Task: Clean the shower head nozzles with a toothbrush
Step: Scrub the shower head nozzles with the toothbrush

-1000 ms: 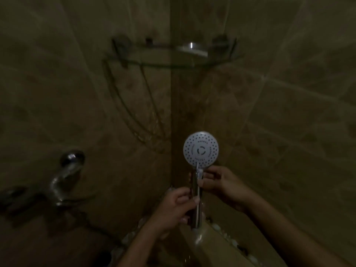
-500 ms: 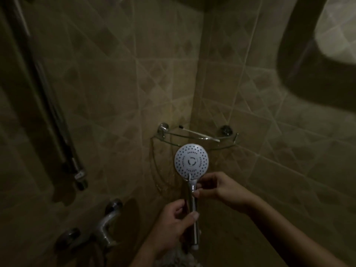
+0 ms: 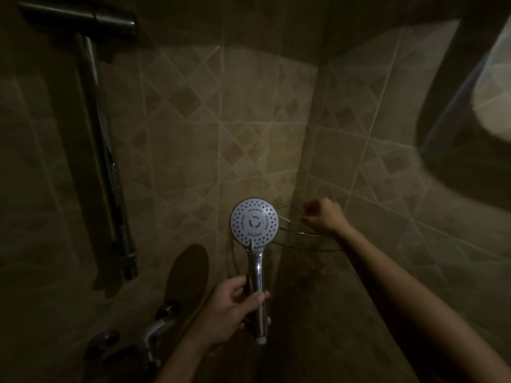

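My left hand (image 3: 235, 305) grips the chrome handle of the shower head (image 3: 254, 223) and holds it upright, its white round nozzle face turned toward me. My right hand (image 3: 323, 217) is stretched out to the glass corner shelf (image 3: 309, 246), fingers curled. A thin pale piece of the toothbrush (image 3: 284, 219) shows between the shower head's rim and those fingers; the rest of it is hidden. The picture is too dark and blurred to show whether the fingers hold it.
A vertical shower rail (image 3: 102, 150) with its bracket runs down the left tiled wall. The chrome tap (image 3: 154, 330) sits at the lower left. A dark curved shape (image 3: 456, 134) fills the upper right. Tiled walls meet in the corner behind the shelf.
My right hand let go of the shower head's neck and moved up and right to the corner shelf. The left hand alone now holds the handle. The view tilted upward.
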The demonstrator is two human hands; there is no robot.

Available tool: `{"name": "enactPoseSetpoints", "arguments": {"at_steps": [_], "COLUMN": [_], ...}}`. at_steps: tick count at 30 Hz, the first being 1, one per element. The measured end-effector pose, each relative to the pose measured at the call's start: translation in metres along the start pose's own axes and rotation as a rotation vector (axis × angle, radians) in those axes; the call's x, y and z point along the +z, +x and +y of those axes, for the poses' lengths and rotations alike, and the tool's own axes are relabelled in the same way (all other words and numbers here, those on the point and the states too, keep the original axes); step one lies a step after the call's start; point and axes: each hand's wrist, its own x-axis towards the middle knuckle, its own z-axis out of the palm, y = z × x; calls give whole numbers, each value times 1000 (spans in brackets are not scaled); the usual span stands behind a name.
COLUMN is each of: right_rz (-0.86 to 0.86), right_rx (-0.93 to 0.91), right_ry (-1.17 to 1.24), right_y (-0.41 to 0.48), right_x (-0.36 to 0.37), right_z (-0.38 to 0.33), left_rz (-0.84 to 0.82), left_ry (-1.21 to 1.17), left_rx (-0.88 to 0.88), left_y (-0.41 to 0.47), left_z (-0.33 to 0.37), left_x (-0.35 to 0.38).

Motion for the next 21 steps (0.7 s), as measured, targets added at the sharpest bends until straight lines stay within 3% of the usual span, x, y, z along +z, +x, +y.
{"name": "enactPoseSetpoints", "arguments": {"at_steps": [5,13,18,21], "right_rz": [-134,-209,171,40], "right_rx": [41,-6,-79,2], "right_ry": [-155,-21,448,762], "right_y": [36,48,12,-28], "right_x": [19,25,21,17], "right_z": [23,41,25,5], "left_rz": [69,180,170,154], "left_ry": [41,18,1,-34], "left_rx": [28,-11,-20,-15], "left_y": [0,5,3,0], "left_z": [6,-6,-15,-22], "left_x": [5,16,21,23]}}
